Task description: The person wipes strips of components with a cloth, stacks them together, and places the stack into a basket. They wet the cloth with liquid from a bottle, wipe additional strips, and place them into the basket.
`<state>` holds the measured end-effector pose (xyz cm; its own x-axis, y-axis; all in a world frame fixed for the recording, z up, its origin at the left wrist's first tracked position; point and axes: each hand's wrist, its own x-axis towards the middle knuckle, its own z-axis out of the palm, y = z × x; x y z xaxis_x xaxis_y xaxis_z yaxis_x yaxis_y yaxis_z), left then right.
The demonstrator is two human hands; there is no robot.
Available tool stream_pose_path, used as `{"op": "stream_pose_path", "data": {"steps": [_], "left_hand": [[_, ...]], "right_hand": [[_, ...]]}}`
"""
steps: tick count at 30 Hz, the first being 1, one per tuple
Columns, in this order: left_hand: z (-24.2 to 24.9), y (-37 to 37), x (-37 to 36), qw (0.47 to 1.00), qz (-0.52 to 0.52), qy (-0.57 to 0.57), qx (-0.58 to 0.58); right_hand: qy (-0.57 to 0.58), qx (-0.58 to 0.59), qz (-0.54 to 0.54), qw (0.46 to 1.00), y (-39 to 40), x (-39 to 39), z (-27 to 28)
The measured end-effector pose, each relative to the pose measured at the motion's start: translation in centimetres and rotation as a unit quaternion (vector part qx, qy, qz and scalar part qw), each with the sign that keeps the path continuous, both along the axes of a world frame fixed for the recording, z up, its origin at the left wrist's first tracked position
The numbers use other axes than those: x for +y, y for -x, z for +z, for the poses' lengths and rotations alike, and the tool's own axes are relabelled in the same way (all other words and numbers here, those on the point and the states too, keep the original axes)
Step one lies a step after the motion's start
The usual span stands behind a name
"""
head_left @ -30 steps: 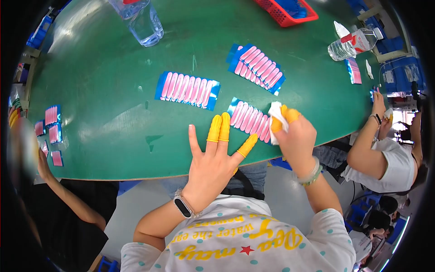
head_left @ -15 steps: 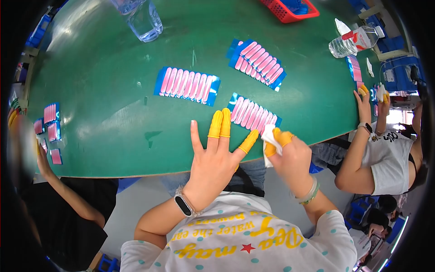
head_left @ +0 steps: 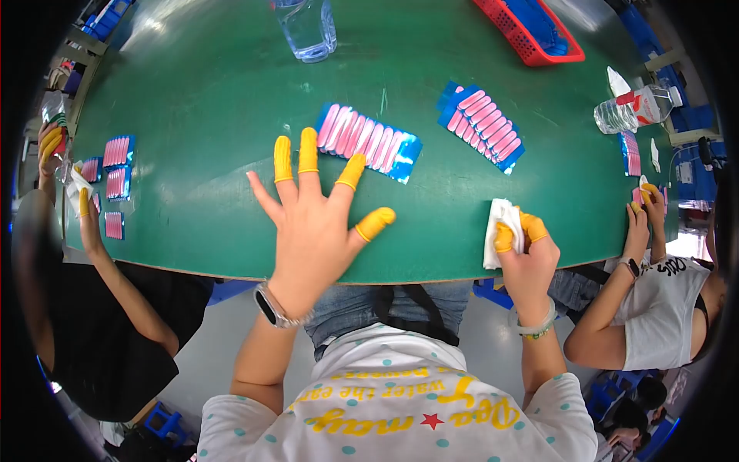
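Note:
My left hand (head_left: 315,231), with yellow finger cots on several fingers, is spread with its fingertips at the lower left edge of a blue card bearing pink stick-shaped pieces (head_left: 369,142). That card seems to lie over or against another; how many are there I cannot tell. To the right, my right hand (head_left: 531,258) pinches a folded white cloth (head_left: 500,231) between yellow-covered fingers, above the table near its front edge. Farther back on the right sits an overlapping stack of similar cards (head_left: 483,127), touched by neither hand.
A clear pitcher (head_left: 306,31) and a red basket (head_left: 531,35) stand at the back of the green table (head_left: 208,108). A water bottle (head_left: 635,109) lies at the right. People work at both sides, with more pink cards (head_left: 118,183) at the left.
My left hand has moved left, its fingers now at the farther card. My right hand has moved right with the cloth. The near card no longer lies apart in front. The view has shifted.

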<state>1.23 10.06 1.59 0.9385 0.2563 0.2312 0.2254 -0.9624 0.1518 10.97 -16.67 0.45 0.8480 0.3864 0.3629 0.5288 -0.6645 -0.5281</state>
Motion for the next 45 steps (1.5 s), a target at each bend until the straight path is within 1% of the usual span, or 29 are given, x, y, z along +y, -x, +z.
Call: {"op": "stream_pose_path", "data": {"steps": [1, 3, 4, 5, 6, 7, 8, 9, 11, 13, 15, 19, 21, 23, 25, 26, 27, 28, 29, 30, 31, 32, 33, 35, 36, 39, 43, 45], "left_hand": [[-0.5, 0.0, 0.5, 1.0, -0.003, -0.004, 0.008], [-0.7, -0.3, 0.4, 1.0, -0.012, -0.008, 0.016], [-0.6, -0.5, -0.2, 1.0, -0.028, -0.007, 0.006], [-0.4, -0.7, -1.0, 0.999, -0.045, -0.003, -0.003], [-0.4, -1.2, -2.0, 0.997, -0.08, -0.014, -0.01], [-0.2, -2.0, -3.3, 0.993, -0.12, 0.006, -0.005], [-0.1, -3.0, -4.7, 0.987, -0.158, 0.024, -0.003], [-0.2, -4.1, -6.2, 0.987, -0.16, 0.026, -0.005], [-0.8, -6.1, -8.7, 0.97, -0.226, 0.079, -0.029], [-1.2, -7.4, -10.2, 0.969, -0.235, 0.068, -0.027], [-1.2, -7.6, -10.6, 0.968, -0.242, 0.056, -0.025], [-0.7, -3.7, -10.0, 0.97, -0.232, 0.075, -0.012], [-0.2, -1.1, -9.9, 0.962, -0.248, 0.111, 0.028], [-0.2, 0.8, -10.0, 0.96, -0.257, 0.105, 0.048], [-0.4, 1.8, -9.5, 0.947, -0.273, 0.161, 0.046], [0.2, 1.6, -8.9, 0.957, -0.253, 0.133, 0.055], [0.6, 1.5, -8.2, 0.957, -0.252, 0.133, 0.055], [0.9, 1.3, -7.3, 0.968, -0.219, 0.108, 0.05], [1.1, 1.4, -6.7, 0.978, -0.185, 0.084, 0.043], [1.0, 1.7, -6.3, 0.981, -0.17, 0.065, 0.073], [0.8, 2.0, -6.4, 0.981, -0.17, 0.064, 0.071], [0.6, 2.4, -6.4, 0.981, -0.164, 0.071, 0.078], [0.2, 2.7, -6.5, 0.981, -0.156, 0.078, 0.086], [-0.6, 2.8, -7.0, 0.983, -0.145, 0.078, 0.076], [-0.9, 2.8, -7.2, 0.986, -0.136, 0.076, 0.062], [-1.7, 2.7, -7.5, 0.99, -0.114, 0.067, 0.039], [-2.3, 3.0, -7.5, 0.99, -0.126, 0.059, 0.037], [-2.3, 2.9, -7.4, 0.988, -0.135, 0.057, 0.046]], "right_hand": [[-0.001, 0.0, 0.002, 1.0, -0.5, -0.1, -0.4], [-0.071, 0.025, -0.033, 0.997, -1.3, -0.4, -1.0], [-0.126, 0.095, -0.051, 0.986, -1.2, -0.6, -0.9], [-0.123, 0.095, -0.058, 0.986, -1.2, -0.7, -1.0], [-0.181, 0.109, -0.063, 0.975, -1.2, -0.8, -1.2], [-0.239, 0.121, -0.066, 0.961, -1.1, -1.1, -1.4], [-0.264, 0.106, -0.056, 0.957, -1.1, -1.3, -1.8], [-0.262, 0.103, -0.057, 0.958, -1.0, -1.4, -2.0], [-0.283, 0.081, -0.045, 0.955, -0.8, -1.3, -2.0], [-0.291, 0.063, -0.045, 0.954, -0.7, -1.3, -2.0], [-0.329, 0.085, -0.073, 0.938, -0.9, -1.5, -2.1], [-0.36, 0.092, -0.074, 0.926, -0.8, -1.7, -2.5], [-0.342, 0.071, -0.04, 0.936, -0.8, -1.9, -2.4], [-0.344, 0.069, -0.035, 0.936, -1.0, -1.8, -2.3], [-0.347, 0.066, -0.029, 0.935, -1.4, -1.1, -1.4], [-0.326, 0.102, -0.012, 0.94, -1.7, -0.3, -0.3], [-0.305, 0.137, 0.004, 0.942, -2.0, 0.4, 0.8], [-0.279, 0.142, 0.028, 0.949, -2.3, 1.4, 1.6], [-0.278, 0.14, 0.029, 0.95, -2.7, 2.0, 1.7], [-0.209, 0.119, 0.073, 0.968, -3.1, 2.5, 1.8], [-0.138, 0.096, 0.117, 0.979, -3.5, 3.2, 1.9], [-0.124, 0.071, 0.144, 0.979, -3.5, 4.7, 2.5], [-0.125, 0.071, 0.147, 0.979, -3.6, 5.6, 2.4], [0.052, -0.028, 0.148, 0.987, -3.7, 6.9, 2.2], [0.085, -0.059, 0.163, 0.981, -4.1, 7.0, 1.3], [0.103, -0.038, 0.152, 0.982, -3.8, 7.3, 1.2], [0.108, 0.006, 0.138, 0.985, -1.8, 8.8, 1.6], [0.114, -0.013, 0.207, 0.972, -1.1, 9.3, 1.1]]}}
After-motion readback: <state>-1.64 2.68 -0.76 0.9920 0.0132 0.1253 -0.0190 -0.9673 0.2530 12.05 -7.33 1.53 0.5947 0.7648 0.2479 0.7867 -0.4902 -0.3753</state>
